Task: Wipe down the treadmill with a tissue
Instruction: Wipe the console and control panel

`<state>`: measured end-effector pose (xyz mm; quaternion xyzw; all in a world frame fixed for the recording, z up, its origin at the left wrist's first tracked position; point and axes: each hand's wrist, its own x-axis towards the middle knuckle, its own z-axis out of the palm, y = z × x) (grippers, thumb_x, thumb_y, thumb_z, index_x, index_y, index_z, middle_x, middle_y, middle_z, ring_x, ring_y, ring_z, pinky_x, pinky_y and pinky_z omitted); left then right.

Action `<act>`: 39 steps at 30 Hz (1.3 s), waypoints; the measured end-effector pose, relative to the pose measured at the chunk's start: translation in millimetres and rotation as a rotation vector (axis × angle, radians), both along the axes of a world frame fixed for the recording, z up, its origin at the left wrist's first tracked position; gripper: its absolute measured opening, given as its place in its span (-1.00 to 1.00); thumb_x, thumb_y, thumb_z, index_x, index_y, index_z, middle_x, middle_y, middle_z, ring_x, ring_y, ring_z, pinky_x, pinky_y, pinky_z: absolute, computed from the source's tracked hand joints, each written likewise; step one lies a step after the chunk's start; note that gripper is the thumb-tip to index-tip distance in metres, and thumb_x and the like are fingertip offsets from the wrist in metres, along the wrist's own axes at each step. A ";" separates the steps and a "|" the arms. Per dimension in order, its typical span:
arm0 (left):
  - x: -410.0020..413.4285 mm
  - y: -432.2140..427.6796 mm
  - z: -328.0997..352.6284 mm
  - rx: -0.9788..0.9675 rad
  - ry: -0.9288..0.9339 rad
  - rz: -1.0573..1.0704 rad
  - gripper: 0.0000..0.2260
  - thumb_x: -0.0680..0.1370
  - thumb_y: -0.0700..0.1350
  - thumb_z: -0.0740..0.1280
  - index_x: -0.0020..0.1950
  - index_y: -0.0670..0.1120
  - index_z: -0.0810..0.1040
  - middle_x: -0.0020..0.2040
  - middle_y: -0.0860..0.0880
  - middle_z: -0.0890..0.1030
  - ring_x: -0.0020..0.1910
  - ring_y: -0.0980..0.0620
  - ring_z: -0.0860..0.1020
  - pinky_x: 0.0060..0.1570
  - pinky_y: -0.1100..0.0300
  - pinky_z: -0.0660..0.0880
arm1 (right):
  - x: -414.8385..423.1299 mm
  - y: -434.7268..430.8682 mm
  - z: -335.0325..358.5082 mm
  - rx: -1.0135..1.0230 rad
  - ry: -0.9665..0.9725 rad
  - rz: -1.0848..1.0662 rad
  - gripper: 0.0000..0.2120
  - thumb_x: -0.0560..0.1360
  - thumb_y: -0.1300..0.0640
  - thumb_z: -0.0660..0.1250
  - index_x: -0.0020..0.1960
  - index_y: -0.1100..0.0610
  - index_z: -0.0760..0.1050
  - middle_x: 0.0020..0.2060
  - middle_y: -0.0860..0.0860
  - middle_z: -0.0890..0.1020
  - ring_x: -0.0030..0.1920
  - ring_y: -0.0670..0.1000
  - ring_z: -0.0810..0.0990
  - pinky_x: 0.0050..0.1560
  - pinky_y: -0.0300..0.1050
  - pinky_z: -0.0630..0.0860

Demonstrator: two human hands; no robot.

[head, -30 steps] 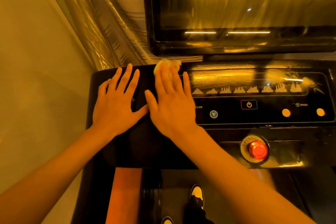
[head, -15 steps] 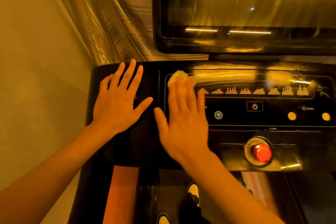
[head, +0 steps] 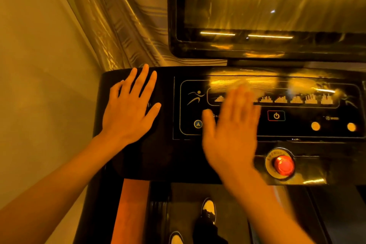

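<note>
The black glossy treadmill console [head: 178, 156] fills the lower half of the head view. My left hand [head: 129, 113] lies flat on its left end, fingers spread, holding nothing. My right hand [head: 231, 130] is blurred with motion and presses flat on the control panel, over the row of small bar graphs. A pale tissue [head: 240, 85] shows as a smear just beyond my right fingertips, pinned under them against the panel.
A red round emergency button [head: 283, 165] sits right of my right wrist. A power button [head: 276, 115] and two amber knobs [head: 315, 126] lie further right. A dark screen [head: 267, 12] stands above the console, curtains [head: 118, 25] left of it. My shoes [head: 208, 209] stand on the belt below.
My right hand has slid the tissue rightward across the panel, from the console's left part to over the bar graphs, uncovering the runner logo. My left hand has stayed put.
</note>
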<state>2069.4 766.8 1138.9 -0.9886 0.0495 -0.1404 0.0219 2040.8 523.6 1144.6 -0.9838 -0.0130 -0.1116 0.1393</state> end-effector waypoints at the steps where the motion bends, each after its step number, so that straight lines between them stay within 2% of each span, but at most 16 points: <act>1: -0.3 0.1 0.6 0.004 0.003 0.000 -0.34 0.67 0.22 -0.03 0.70 -0.06 0.04 0.70 -0.12 0.05 0.66 -0.18 0.07 0.47 -0.19 0.25 | -10.6 26.0 -5.7 -0.002 -0.002 0.125 -0.25 0.67 -0.28 -0.24 0.69 0.17 -0.21 0.67 0.15 -0.20 0.66 0.16 -0.28 0.65 0.16 -0.24; 3: -0.5 0.0 1.7 0.004 0.000 -0.001 -0.35 0.68 0.23 -0.05 0.71 -0.05 0.03 0.70 -0.11 0.04 0.66 -0.16 0.07 0.47 -0.17 0.24 | -29.5 53.1 -15.6 -0.043 -0.003 0.383 -0.30 0.70 -0.24 -0.16 0.70 0.15 -0.13 0.69 0.09 -0.13 0.67 0.09 -0.24 0.65 0.14 -0.21; 5: -0.8 -0.4 2.3 -0.002 0.005 -0.005 -0.35 0.68 0.25 -0.09 0.71 -0.05 0.02 0.70 -0.11 0.03 0.67 -0.16 0.06 0.48 -0.17 0.23 | -28.2 33.2 -19.1 -0.099 -0.025 0.442 -0.32 0.71 -0.24 -0.15 0.70 0.11 -0.09 0.69 0.04 -0.10 0.67 0.04 -0.20 0.65 0.16 -0.18; 10: -0.2 -1.3 0.6 -0.013 0.008 0.006 -0.31 0.67 0.33 -0.18 0.71 -0.02 -0.02 0.71 -0.09 0.00 0.67 -0.14 0.02 0.51 -0.18 0.20 | 17.0 -83.0 1.9 -0.130 0.060 -0.070 -0.19 0.61 -0.38 -0.36 0.69 0.10 -0.25 0.68 0.09 -0.21 0.66 0.06 -0.28 0.64 0.21 -0.23; 13: -0.4 -1.7 -1.1 -0.007 0.007 0.013 -0.28 0.66 0.36 -0.14 0.71 -0.03 -0.01 0.71 -0.09 0.00 0.67 -0.15 0.02 0.51 -0.19 0.20 | 17.6 -69.7 4.5 -0.025 0.057 -0.186 -0.17 0.62 -0.36 -0.32 0.69 0.17 -0.20 0.68 0.16 -0.15 0.67 0.14 -0.22 0.64 0.26 -0.14; 15: -0.2 -2.0 -1.8 0.005 0.005 0.015 -0.27 0.66 0.36 -0.09 0.71 -0.04 0.00 0.71 -0.09 0.00 0.67 -0.16 0.03 0.51 -0.19 0.22 | -5.7 -19.0 -3.4 -0.006 0.008 -0.055 -0.20 0.66 -0.32 -0.23 0.69 0.20 -0.20 0.67 0.19 -0.15 0.67 0.19 -0.22 0.65 0.22 -0.15; 17: -0.5 -1.9 -2.1 0.012 0.001 0.019 -0.28 0.66 0.35 -0.07 0.71 -0.04 0.01 0.71 -0.10 0.01 0.67 -0.16 0.05 0.50 -0.19 0.23 | -38.9 32.5 -20.4 -0.024 0.005 0.200 -0.24 0.68 -0.28 -0.16 0.69 0.19 -0.17 0.68 0.16 -0.15 0.67 0.16 -0.22 0.65 0.17 -0.17; 20: -0.5 -2.0 -1.6 0.027 -0.003 0.014 -0.28 0.66 0.35 -0.07 0.71 -0.05 0.02 0.70 -0.10 0.02 0.67 -0.17 0.07 0.49 -0.18 0.23 | -58.0 43.4 -30.0 -0.066 -0.030 0.406 -0.28 0.70 -0.27 -0.08 0.70 0.16 -0.05 0.69 0.08 -0.06 0.68 0.08 -0.14 0.63 0.16 -0.12; 22: -0.7 -1.8 -1.3 0.030 -0.007 0.013 -0.27 0.66 0.35 -0.07 0.71 -0.05 0.02 0.70 -0.11 0.02 0.67 -0.17 0.06 0.49 -0.18 0.22 | -43.9 5.5 -27.1 -0.102 -0.043 0.308 -0.28 0.70 -0.29 -0.14 0.70 0.12 -0.08 0.69 0.07 -0.07 0.68 0.06 -0.16 0.64 0.19 -0.16; 24: -0.6 -2.7 -1.2 0.023 -0.011 0.013 -0.27 0.65 0.35 -0.07 0.70 -0.06 0.03 0.70 -0.11 0.03 0.66 -0.18 0.06 0.49 -0.18 0.23 | -23.3 -43.4 -19.8 -0.130 -0.014 0.095 -0.25 0.68 -0.32 -0.23 0.70 0.11 -0.15 0.68 0.08 -0.14 0.68 0.07 -0.20 0.64 0.22 -0.19; 27: -0.7 -3.7 -0.7 0.018 -0.014 0.014 -0.27 0.65 0.35 -0.07 0.70 -0.06 0.04 0.70 -0.12 0.03 0.66 -0.19 0.07 0.49 -0.20 0.22 | -16.2 -58.7 -11.7 -0.042 0.025 -0.117 -0.21 0.66 -0.33 -0.24 0.69 0.17 -0.14 0.68 0.14 -0.14 0.67 0.12 -0.20 0.64 0.27 -0.13; 30: -1.4 -3.4 -1.0 0.027 -0.017 0.018 -0.27 0.65 0.34 -0.07 0.70 -0.07 0.04 0.70 -0.12 0.04 0.66 -0.18 0.08 0.48 -0.19 0.24 | -53.0 15.4 -26.6 -0.017 0.020 0.139 -0.18 0.66 -0.35 -0.13 0.69 0.20 -0.17 0.67 0.18 -0.16 0.67 0.18 -0.21 0.64 0.21 -0.12; 32: -0.9 -3.9 -0.8 0.033 -0.021 0.018 -0.28 0.65 0.33 -0.06 0.70 -0.07 0.04 0.70 -0.12 0.05 0.66 -0.18 0.09 0.47 -0.18 0.25 | -83.1 59.2 -40.4 -0.035 0.021 0.380 -0.18 0.66 -0.36 -0.07 0.69 0.18 -0.06 0.69 0.13 -0.07 0.68 0.13 -0.14 0.62 0.13 -0.11; 34: -0.9 -3.3 -0.5 0.037 -0.015 0.013 -0.28 0.65 0.33 -0.05 0.70 -0.06 0.04 0.70 -0.12 0.05 0.66 -0.18 0.08 0.48 -0.18 0.24 | -88.8 61.7 -41.7 -0.077 0.005 0.445 -0.22 0.67 -0.35 -0.05 0.69 0.15 0.03 0.69 0.08 -0.01 0.68 0.07 -0.09 0.62 0.12 -0.12; 36: -1.2 -2.6 -0.3 0.034 -0.018 0.012 -0.28 0.66 0.33 -0.05 0.71 -0.06 0.03 0.70 -0.12 0.04 0.66 -0.18 0.08 0.48 -0.18 0.24 | -75.6 27.6 -37.5 -0.104 -0.001 0.375 -0.23 0.68 -0.35 -0.12 0.70 0.13 -0.01 0.69 0.07 -0.03 0.68 0.07 -0.11 0.63 0.16 -0.16; 39: -0.7 -3.5 -1.6 0.030 -0.024 0.014 -0.27 0.65 0.34 -0.06 0.71 -0.06 0.02 0.70 -0.12 0.03 0.66 -0.19 0.08 0.48 -0.19 0.23 | -46.2 -47.1 -24.9 -0.120 0.026 0.045 -0.19 0.65 -0.37 -0.26 0.70 0.15 -0.15 0.68 0.12 -0.15 0.68 0.10 -0.20 0.64 0.25 -0.14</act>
